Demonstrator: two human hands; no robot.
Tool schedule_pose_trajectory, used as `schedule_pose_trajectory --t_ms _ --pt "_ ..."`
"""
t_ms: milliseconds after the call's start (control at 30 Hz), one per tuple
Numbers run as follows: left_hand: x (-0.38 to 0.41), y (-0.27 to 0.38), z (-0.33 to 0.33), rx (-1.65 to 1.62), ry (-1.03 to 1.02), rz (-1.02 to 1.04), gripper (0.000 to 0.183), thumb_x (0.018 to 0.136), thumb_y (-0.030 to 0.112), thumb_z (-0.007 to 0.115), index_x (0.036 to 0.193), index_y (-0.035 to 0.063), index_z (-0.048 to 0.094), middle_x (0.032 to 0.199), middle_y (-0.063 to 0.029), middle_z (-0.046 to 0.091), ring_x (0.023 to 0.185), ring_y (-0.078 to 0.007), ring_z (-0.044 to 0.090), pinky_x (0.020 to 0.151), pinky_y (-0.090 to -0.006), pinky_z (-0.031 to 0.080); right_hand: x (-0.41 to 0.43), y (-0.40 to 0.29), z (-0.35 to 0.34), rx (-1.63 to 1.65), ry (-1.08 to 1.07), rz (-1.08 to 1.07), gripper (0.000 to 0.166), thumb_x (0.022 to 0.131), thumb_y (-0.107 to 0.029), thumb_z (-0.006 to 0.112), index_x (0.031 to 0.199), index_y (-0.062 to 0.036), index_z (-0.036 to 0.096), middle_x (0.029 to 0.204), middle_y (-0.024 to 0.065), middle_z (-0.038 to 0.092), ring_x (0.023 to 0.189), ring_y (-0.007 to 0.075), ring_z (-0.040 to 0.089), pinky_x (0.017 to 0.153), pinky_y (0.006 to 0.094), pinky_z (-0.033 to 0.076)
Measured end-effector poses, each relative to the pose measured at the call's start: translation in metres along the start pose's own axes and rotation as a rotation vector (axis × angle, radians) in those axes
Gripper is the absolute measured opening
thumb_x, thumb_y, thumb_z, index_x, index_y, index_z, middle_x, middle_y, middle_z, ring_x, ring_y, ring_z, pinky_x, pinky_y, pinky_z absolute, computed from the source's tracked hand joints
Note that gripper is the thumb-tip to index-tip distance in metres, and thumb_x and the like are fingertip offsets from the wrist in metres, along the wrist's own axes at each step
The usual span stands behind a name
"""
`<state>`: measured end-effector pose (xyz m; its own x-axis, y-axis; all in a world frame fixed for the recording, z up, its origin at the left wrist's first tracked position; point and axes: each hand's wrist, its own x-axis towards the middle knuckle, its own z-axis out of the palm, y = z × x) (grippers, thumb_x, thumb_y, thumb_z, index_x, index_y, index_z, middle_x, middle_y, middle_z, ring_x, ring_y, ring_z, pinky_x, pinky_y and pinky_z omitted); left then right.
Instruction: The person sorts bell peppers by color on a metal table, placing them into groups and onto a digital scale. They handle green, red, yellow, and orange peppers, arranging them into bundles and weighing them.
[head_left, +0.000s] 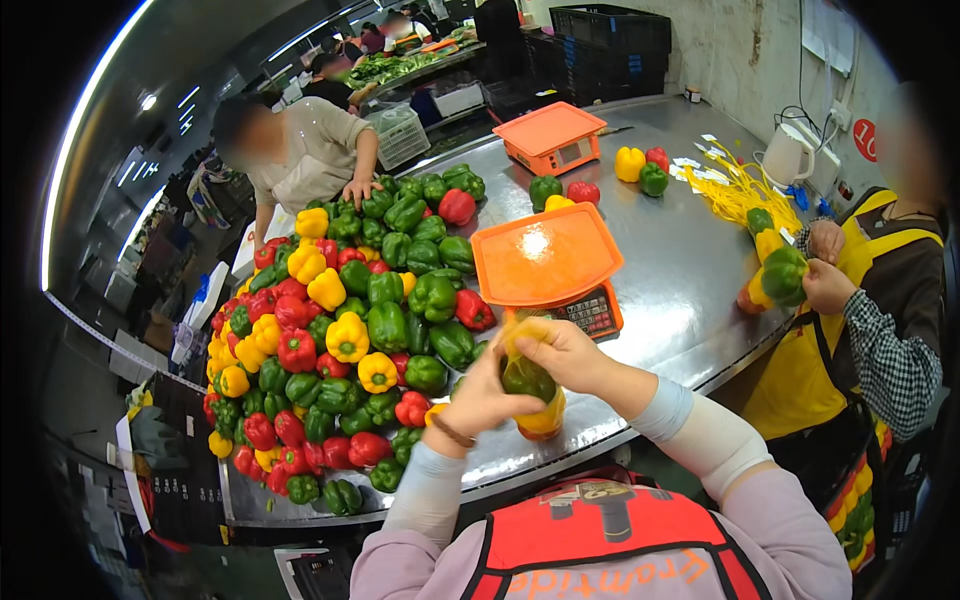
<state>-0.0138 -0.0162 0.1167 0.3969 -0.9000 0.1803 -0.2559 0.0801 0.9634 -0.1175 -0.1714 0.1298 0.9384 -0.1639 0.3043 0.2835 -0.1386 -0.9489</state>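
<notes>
A yellow mesh bag of bell peppers (541, 420) stands upright at the metal table's near edge, a green pepper on top and yellow and red ones below. My left hand (480, 390) curls round the bag's upper part, beside the green pepper. Pinched in my right hand (566, 352) is the gathered mesh above that pepper. Just beyond my hands is an orange digital scale (547, 259) with a bare, tilted-looking tray and a keypad. A large heap of green, red and yellow bell peppers (388, 327) lies to the left.
A second orange scale (550, 131) stands farther back, with loose peppers (563, 193) between the scales. At right, a co-worker's hands (829, 285) hold another pepper bag near yellow mesh bags (739, 195) and a kettle (787, 155). Another co-worker's hand (361, 190) touches the heap. Black crates (611, 52) stand behind.
</notes>
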Motion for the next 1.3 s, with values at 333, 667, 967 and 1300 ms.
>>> schedule_pose_trajectory --t_ms 333,667,967,1300 --pt "0.027 -0.027 0.024 0.182 0.141 0.127 0.026 0.096 0.019 0.054 0.112 0.0008 0.061 0.109 -0.0100 0.064 0.100 -0.0203 0.061 0.086 -0.0315 0.048 0.020 -0.014 -0.015 -0.267 -0.128 -0.224 0.021 0.085 -0.013 0.064 0.103 -0.0031 0.065 0.113 0.0104 0.064 0.111 0.0254 0.058 0.096 0.0360 0.044" --pt "0.009 -0.070 0.019 -0.653 0.456 -0.287 0.056 0.101 0.044 0.037 0.119 -0.0051 0.055 0.117 -0.0163 0.061 0.103 -0.0257 0.062 0.091 -0.0386 0.050 -0.115 0.133 -0.049 -0.741 0.070 0.114 0.095 0.055 -0.046 0.083 0.135 -0.0112 0.045 0.116 0.0165 0.057 0.107 0.0368 0.055 0.093 0.0450 0.043" --pt "0.011 -0.180 0.115 -0.931 0.553 -0.664 0.056 0.102 0.047 0.029 0.128 0.0028 0.052 0.125 -0.0106 0.058 0.115 -0.0245 0.054 0.102 -0.0389 0.041 -0.133 0.076 -0.148 -1.266 -0.185 0.385 0.068 0.053 -0.045 0.080 0.115 -0.0233 0.065 0.098 0.0089 0.057 0.097 0.0290 0.053 0.083 0.0410 0.045" --pt "0.029 -0.186 0.115 -0.934 0.440 -0.693 0.059 0.102 0.048 0.026 0.134 0.0026 0.046 0.130 -0.0110 0.055 0.119 -0.0264 0.052 0.103 -0.0400 0.041 -0.139 0.099 -0.170 -1.244 -0.148 0.304 0.078 0.054 -0.044 0.082 0.123 -0.0167 0.059 0.100 0.0088 0.059 0.099 0.0286 0.055 0.086 0.0425 0.046"
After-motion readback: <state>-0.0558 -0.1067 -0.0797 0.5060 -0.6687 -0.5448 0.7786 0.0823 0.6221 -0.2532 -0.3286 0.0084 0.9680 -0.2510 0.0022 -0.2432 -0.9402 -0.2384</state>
